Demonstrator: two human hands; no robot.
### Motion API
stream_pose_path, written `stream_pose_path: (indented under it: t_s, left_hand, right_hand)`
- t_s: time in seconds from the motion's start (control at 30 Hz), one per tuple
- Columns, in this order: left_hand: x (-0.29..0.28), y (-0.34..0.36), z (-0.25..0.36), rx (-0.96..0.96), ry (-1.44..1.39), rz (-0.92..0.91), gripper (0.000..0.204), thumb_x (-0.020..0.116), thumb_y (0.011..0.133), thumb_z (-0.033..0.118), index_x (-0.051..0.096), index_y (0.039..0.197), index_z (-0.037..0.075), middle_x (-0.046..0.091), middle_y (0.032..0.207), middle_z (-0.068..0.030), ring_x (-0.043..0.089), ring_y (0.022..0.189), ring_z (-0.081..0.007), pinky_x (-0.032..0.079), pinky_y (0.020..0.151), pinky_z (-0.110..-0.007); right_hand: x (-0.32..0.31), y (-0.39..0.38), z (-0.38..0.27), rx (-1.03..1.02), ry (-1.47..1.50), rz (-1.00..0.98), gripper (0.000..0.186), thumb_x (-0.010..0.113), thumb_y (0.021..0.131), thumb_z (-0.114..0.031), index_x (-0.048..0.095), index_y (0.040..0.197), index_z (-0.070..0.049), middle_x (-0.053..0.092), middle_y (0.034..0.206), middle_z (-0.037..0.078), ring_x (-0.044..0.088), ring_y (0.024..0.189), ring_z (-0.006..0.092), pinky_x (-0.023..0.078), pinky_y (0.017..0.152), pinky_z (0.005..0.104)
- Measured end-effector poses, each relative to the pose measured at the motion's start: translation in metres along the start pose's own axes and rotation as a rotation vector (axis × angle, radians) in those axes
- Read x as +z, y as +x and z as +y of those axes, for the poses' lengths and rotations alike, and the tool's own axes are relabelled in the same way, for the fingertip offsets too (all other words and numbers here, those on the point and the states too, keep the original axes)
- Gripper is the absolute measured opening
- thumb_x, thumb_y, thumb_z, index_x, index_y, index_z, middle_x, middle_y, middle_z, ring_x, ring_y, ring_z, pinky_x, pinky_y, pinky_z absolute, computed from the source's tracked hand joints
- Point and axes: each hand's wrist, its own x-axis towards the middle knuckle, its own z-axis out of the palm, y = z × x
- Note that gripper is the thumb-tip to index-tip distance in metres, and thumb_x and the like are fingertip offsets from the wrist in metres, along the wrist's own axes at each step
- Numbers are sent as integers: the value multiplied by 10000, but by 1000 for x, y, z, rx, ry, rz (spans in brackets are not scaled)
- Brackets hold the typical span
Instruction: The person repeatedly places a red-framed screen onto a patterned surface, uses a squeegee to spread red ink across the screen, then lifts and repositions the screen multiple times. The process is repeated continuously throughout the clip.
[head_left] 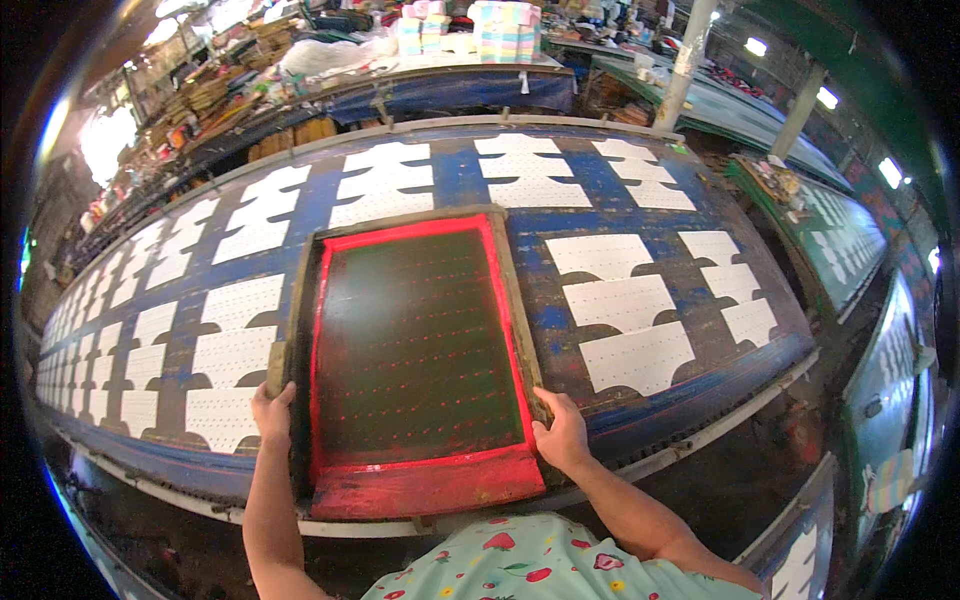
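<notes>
A large screen-printing frame (420,340) lies in front of me over the long table (530,222), its dark mesh bordered in bright red. Red ink coats the wide strip at its near end, and rows of small red marks run across the mesh. My left hand (272,408) is closed around the frame's left side rail near the front. On the opposite rail, my right hand (563,428) grips at about the same height. White cut fabric pieces (630,310) with small printed marks lie in rows on both sides. Whatever lies beneath the frame is hidden.
A rail (690,415) edges the table's near side. Behind the table, a bench holds stacked pastel bundles (508,32) and clear plastic (335,58). A post (687,65) rises at the far right corner. Another table with white pieces (845,250) stands to the right.
</notes>
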Motion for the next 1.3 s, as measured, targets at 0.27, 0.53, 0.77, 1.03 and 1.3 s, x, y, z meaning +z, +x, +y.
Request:
stream_pose_path:
  t_s: [0.27, 0.53, 0.77, 1.03, 1.3]
  left_hand:
    - [-2, -5, 5, -33, -77, -44, 312, 834, 995, 96, 765, 1259, -54, 813, 1110, -82, 732, 976, -177, 565, 914, -332]
    - [-9, 1, 17, -96, -103, -73, 331, 826, 991, 68, 758, 1289, -60, 817, 1138, -97, 746, 993, -186, 571, 944, -333]
    - [28, -22, 60, -134, -206, -74, 275, 827, 986, 53, 770, 1239, -37, 820, 1134, -75, 752, 978, -169, 578, 929, -334]
    - [169, -97, 102, -23, -266, -36, 289, 855, 951, 26, 789, 1228, -25, 822, 1107, -61, 745, 956, -163, 574, 915, -326]
    - [307, -206, 147, -25, -232, -29, 320, 840, 952, -1, 769, 1259, -56, 809, 1091, -75, 734, 964, -162, 576, 921, -326]
  right_hand:
    - [2, 1, -13, 67, -2, 25, 561, 793, 836, 53, 758, 1379, -81, 742, 1309, 205, 699, 1290, 424, 554, 1141, 503]
    - [-32, 6, -40, -54, 40, 74, 481, 798, 847, 25, 807, 1310, -107, 751, 1335, 225, 706, 1301, 433, 565, 1136, 506]
    - [-81, 35, -12, 12, 14, 62, 395, 776, 857, 23, 832, 1219, -126, 761, 1236, 205, 738, 1191, 423, 602, 1032, 496]
    - [-171, 58, 111, 109, 9, 127, 385, 733, 844, 70, 849, 1164, -109, 778, 1173, 174, 754, 1110, 400, 613, 954, 464]
    - [-269, 58, 246, 262, 46, 177, 395, 707, 825, 114, 873, 1110, -104, 781, 1197, 151, 771, 1125, 370, 616, 999, 437]
